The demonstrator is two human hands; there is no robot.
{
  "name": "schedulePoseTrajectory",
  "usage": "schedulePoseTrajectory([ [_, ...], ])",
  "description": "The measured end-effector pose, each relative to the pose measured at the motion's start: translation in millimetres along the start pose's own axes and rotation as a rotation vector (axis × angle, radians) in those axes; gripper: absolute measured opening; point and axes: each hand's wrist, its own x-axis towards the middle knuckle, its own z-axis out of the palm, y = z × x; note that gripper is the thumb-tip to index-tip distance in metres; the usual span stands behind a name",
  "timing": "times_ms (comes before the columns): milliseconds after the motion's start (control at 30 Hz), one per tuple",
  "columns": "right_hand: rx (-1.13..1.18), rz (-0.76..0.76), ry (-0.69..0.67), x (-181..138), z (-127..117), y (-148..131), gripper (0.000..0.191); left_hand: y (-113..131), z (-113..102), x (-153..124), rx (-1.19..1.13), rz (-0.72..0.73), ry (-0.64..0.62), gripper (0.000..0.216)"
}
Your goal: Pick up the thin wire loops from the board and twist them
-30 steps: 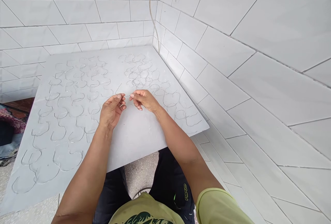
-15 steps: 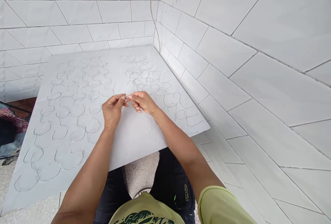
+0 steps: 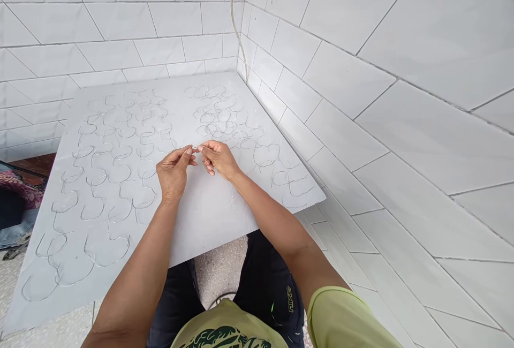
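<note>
Both hands meet above the middle of a white tabletop (image 3: 209, 219). My left hand (image 3: 173, 172) pinches a thin wire between thumb and forefinger. My right hand (image 3: 219, 158) comes in from the other side, its thumb and forefinger closed on the same wire, the fingertips nearly touching. Only a tiny length of the wire shows between them. Many curved thin wires (image 3: 119, 172), bent into S-like shapes, lie in rough rows on the left half of the table. A denser group of wires (image 3: 225, 118) overlaps at the back right.
White tiled walls (image 3: 361, 96) border the table at the back and right. A pale cable (image 3: 235, 21) hangs down the corner. At the left edge, dark and patterned cloth items (image 3: 20, 198) sit beside the table. My knees are under the front edge.
Both hands stay pinched together at nearly the same spot, shifted slightly left in the picture. The fingertips have moved a little. The wires on the table lie as before.
</note>
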Motion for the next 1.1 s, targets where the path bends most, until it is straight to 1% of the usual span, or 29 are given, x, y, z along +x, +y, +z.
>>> schedulePoseTrajectory([
  [100, 0.003, -0.023, 0.064, -1, 5, 1, 0.025, 0, 1, -2, 0.025, 0.014, 0.0, 0.029],
  [300, -0.067, -0.085, 0.068, -6, 16, 2, 0.023, 0, 3, -2, -0.01, 0.001, 0.01, 0.03],
  [367, -0.098, -0.103, 0.061, -8, 19, 4, 0.024, -1, 3, 0, -0.06, -0.028, 0.024, 0.031],
  [433, -0.153, -0.129, 0.076, -8, 21, 6, 0.026, -2, 2, 1, -0.117, -0.077, 0.013, 0.035],
  [533, -0.287, -0.194, 0.148, -7, 20, 7, 0.025, 0, -1, 1, -0.176, -0.181, -0.045, 0.038],
  [600, -0.361, -0.227, 0.201, -6, 18, 6, 0.024, 2, -2, -1, -0.202, -0.238, -0.083, 0.034],
  [667, -0.399, -0.237, 0.239, -5, 14, 4, 0.025, 5, -2, -3, -0.202, -0.263, -0.106, 0.031],
  [733, -0.418, -0.236, 0.254, -5, 12, 4, 0.025, 6, 1, -5, -0.16, -0.255, -0.097, 0.029],
  [833, -0.443, -0.23, 0.256, -4, 11, 6, 0.023, 3, 6, -7, -0.08, -0.22, -0.062, 0.029],
  [933, -0.482, -0.229, 0.236, -2, 10, 10, 0.021, -2, 8, -8, -0.033, -0.19, -0.057, 0.029],
  [1100, -0.507, -0.235, 0.125, -1, 0, 11, 0.028, -5, 3, -10, 0.14, -0.145, -0.074, 0.029],
])
